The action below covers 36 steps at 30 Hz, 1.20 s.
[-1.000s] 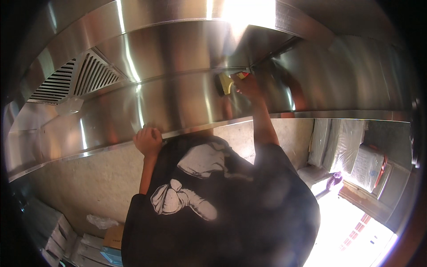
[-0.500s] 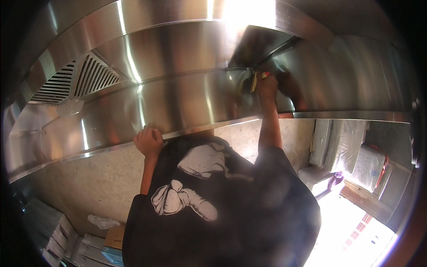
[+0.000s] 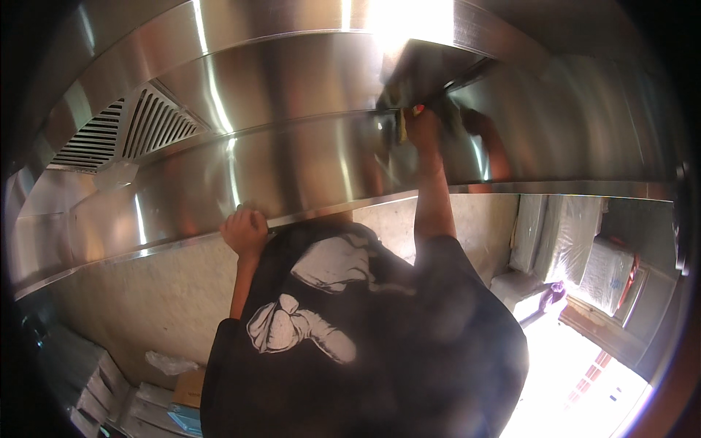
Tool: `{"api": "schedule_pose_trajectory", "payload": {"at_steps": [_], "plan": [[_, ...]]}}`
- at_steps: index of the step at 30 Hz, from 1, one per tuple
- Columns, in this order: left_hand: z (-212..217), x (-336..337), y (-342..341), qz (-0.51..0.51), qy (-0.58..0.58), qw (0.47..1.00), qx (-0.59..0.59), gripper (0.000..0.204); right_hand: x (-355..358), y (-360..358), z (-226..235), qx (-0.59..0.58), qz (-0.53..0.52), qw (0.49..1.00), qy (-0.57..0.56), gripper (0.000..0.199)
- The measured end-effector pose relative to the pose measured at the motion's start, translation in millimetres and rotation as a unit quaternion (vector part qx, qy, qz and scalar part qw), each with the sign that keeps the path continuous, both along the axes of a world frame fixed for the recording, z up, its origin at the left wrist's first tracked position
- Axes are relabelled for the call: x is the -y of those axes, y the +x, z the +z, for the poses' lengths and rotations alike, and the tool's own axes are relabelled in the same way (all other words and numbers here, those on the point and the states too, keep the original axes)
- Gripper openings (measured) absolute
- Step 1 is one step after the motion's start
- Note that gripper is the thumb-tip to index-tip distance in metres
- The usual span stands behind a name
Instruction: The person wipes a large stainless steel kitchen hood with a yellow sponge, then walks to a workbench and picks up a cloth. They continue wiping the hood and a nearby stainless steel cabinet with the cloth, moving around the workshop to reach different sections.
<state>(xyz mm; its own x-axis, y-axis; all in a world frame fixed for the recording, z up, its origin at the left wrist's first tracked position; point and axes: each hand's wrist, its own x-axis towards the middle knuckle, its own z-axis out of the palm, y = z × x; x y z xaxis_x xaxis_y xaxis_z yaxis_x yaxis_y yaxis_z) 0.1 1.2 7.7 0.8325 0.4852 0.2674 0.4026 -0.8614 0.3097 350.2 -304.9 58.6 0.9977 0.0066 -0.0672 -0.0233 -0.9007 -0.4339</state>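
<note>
My right hand [image 3: 423, 130] is raised against a curved stainless steel hood [image 3: 292, 168] and presses a small yellow pad [image 3: 402, 123] with a bit of orange onto the metal, near a dark seam. My left hand [image 3: 245, 231] is closed over the hood's lower lip, fingers curled around the edge. My black shirt with a white print [image 3: 314, 306] fills the lower middle of the view. The steel mirrors my right arm as a reddish reflection [image 3: 491, 146].
A slatted vent grille [image 3: 146, 130] is set in the hood at the left. Plastic-wrapped white bundles [image 3: 584, 248] stand at the right beside a very bright opening [image 3: 577, 387]. Cardboard and flat packs [image 3: 182, 398] lie at the lower left by a beige tiled surface [image 3: 124, 321].
My right hand slid the yellow pad to the right and slightly up along the hood. My left hand kept its hold on the lower lip.
</note>
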Motion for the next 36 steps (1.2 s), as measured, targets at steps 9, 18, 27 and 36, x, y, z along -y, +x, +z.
{"api": "schedule_pose_trajectory", "payload": {"at_steps": [9,18,27,36], "plan": [[-0.5,0.6,2.7,-0.005,0.001,1.000,0.008,0.018,3.3,0.9,-10.1,-0.021,0.049,0.998,-0.031,0.054],[-5.8,0.8,1.1,0.007,0.004,0.999,-0.033,0.018,-5.1,-28.6,-8.9,0.010,0.101,0.995,-0.016,0.041],[-8.6,-0.9,-5.6,-0.002,0.019,0.998,-0.055,0.015,-94.0,-96.2,-28.3,-0.185,0.217,0.947,0.145,0.035],[-11.8,-4.0,-10.0,-0.029,-0.025,0.999,-0.022,0.022,4.7,-48.6,-31.1,0.018,0.042,0.992,-0.116,0.030]]}}
